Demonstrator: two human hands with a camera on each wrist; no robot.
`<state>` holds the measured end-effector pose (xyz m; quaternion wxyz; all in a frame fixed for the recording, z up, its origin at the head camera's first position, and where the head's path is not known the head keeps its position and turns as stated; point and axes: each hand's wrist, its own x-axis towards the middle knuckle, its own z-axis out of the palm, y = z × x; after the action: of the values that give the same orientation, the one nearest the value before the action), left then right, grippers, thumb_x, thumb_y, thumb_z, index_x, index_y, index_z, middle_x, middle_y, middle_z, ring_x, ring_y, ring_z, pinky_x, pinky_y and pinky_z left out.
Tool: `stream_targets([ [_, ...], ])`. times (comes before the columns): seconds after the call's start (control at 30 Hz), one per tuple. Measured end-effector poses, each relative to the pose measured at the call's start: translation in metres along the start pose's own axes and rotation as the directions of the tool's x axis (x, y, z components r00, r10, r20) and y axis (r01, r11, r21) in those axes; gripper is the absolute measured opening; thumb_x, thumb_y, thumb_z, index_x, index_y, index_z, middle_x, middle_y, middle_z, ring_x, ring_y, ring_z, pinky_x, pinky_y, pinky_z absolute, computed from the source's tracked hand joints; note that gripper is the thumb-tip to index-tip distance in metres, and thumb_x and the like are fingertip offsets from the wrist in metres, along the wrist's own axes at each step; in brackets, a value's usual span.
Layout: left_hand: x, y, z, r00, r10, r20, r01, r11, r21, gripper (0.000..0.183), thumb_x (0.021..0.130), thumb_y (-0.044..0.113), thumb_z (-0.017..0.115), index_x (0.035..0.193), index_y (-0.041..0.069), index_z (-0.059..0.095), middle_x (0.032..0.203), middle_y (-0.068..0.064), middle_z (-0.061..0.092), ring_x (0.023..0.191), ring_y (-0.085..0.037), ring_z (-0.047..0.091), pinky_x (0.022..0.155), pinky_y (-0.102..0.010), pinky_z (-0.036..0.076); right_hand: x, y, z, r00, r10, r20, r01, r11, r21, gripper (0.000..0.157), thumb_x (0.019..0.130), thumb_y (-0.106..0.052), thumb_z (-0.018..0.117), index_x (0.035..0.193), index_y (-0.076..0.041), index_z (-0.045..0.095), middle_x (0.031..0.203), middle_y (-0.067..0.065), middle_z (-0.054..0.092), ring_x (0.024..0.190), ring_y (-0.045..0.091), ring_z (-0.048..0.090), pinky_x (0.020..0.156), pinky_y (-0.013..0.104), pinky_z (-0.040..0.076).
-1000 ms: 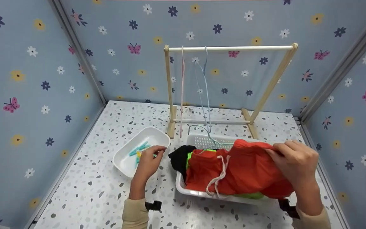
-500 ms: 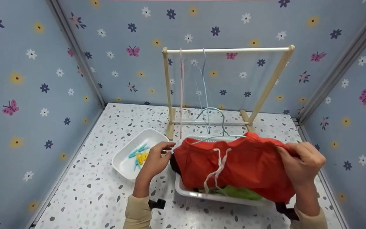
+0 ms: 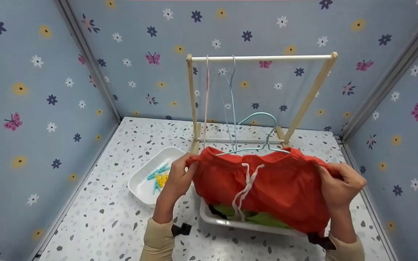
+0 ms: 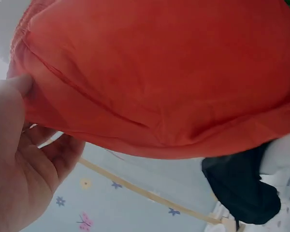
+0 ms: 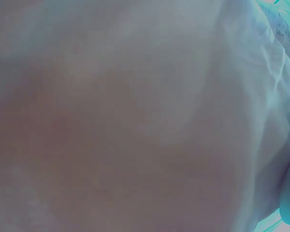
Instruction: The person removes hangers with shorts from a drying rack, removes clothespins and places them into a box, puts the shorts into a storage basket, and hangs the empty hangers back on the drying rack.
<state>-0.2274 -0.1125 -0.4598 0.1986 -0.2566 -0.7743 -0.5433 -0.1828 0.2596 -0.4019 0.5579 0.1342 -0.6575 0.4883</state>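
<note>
A pair of red shorts (image 3: 278, 185) with a white drawstring (image 3: 245, 188) is spread between both hands above the laundry basket (image 3: 238, 223). My left hand (image 3: 178, 175) pinches the waistband at its left end; in the left wrist view, thumb and fingers grip the red cloth (image 4: 150, 72). At the other end, my right hand (image 3: 343, 185) grips the waistband's right side. A mint-green hanger (image 3: 267, 136) sits in the waist opening, its hook standing above the shorts. Cloth fills most of the right wrist view, washed out in colour.
Behind the basket stands a wooden rack (image 3: 259, 58) carrying a pink hanger (image 3: 207, 98) and a blue hanger (image 3: 233, 98). At left is a white tray (image 3: 138, 185) of teal and yellow clothespins (image 3: 161, 179). Green clothing (image 3: 267, 219) lies in the basket; a black garment (image 4: 241, 188) hangs over its side.
My left hand has moved right from beside the tray and taken hold of the waistband. The shorts and hanger have risen, and the hanger's hook now stands upright, further right.
</note>
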Motion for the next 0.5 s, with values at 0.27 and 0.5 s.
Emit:
stream_targets([
  [0.27,-0.002,-0.006,-0.004,0.993,0.117,-0.036,-0.101,0.949,0.3,0.014,0.091,0.022,0.048,0.082,0.014,0.056,0.071,0.009,0.048,0.064,-0.006,0.044,0.055,-0.021,0.04,-0.005,0.004,0.01,1.0,-0.008,0.008,0.008,0.999,0.045,0.013,0.055,0.007,0.079,0.057,0.006,0.066,0.055,0.012,0.057,0.051,0.009,0.052,0.053,0.018,0.042],
  [0.5,0.003,0.008,-0.007,0.977,0.196,-0.086,-0.107,0.794,0.599,0.019,0.091,0.022,0.043,0.079,0.014,0.056,0.076,0.003,0.054,0.074,-0.014,0.046,0.065,-0.03,0.036,-0.012,0.012,0.027,0.998,-0.067,-0.008,0.067,0.992,0.107,0.016,0.054,0.001,0.081,0.056,0.005,0.065,0.054,0.011,0.057,0.051,0.01,0.052,0.053,0.019,0.041],
])
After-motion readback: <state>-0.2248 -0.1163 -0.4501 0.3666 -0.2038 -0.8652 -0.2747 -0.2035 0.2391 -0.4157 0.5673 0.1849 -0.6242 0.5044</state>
